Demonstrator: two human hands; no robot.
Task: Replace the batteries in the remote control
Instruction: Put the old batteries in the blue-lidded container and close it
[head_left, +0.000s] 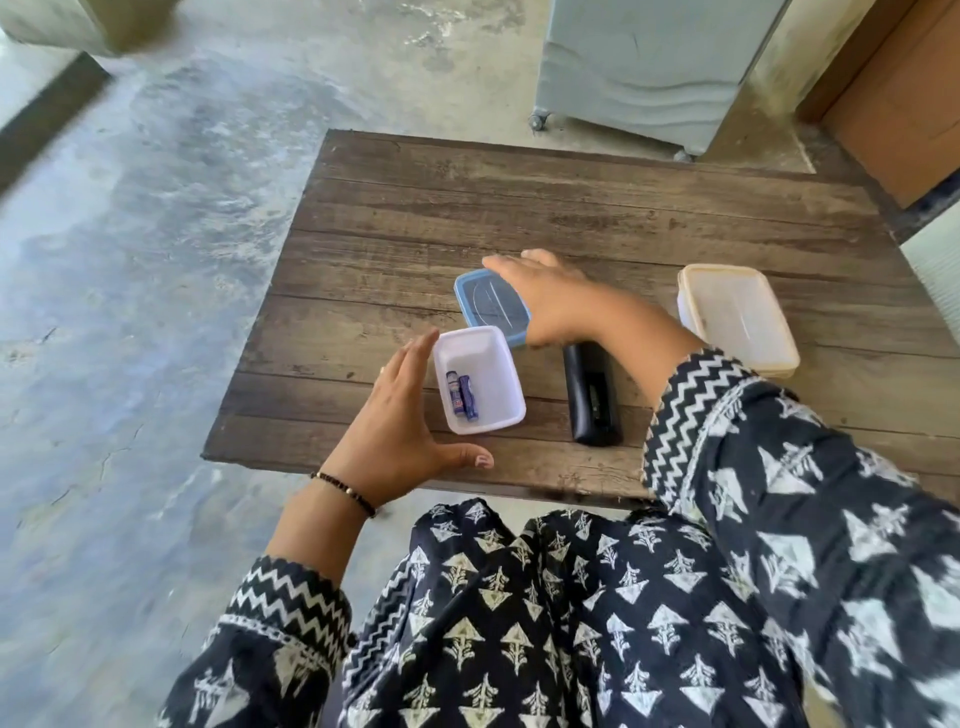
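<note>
A small white box (498, 364) stands open on the wooden table (571, 208), with two blue batteries (461, 395) lying inside. My left hand (395, 421) is spread beside the box's left wall, fingers apart, holding nothing. The blue-rimmed lid (488, 306) lies flat just behind the box. My right hand (550, 301) rests over the lid's right side, fingers extended; whether it grips the lid is unclear. A black remote control (592, 400) lies face down to the right of the box, partly under my right wrist.
A second, larger plastic box with a cream lid (737, 317) sits shut at the table's right. A grey appliance on wheels (639, 67) stands behind the table, and a wooden door (893, 93) is at far right. Concrete floor lies to the left.
</note>
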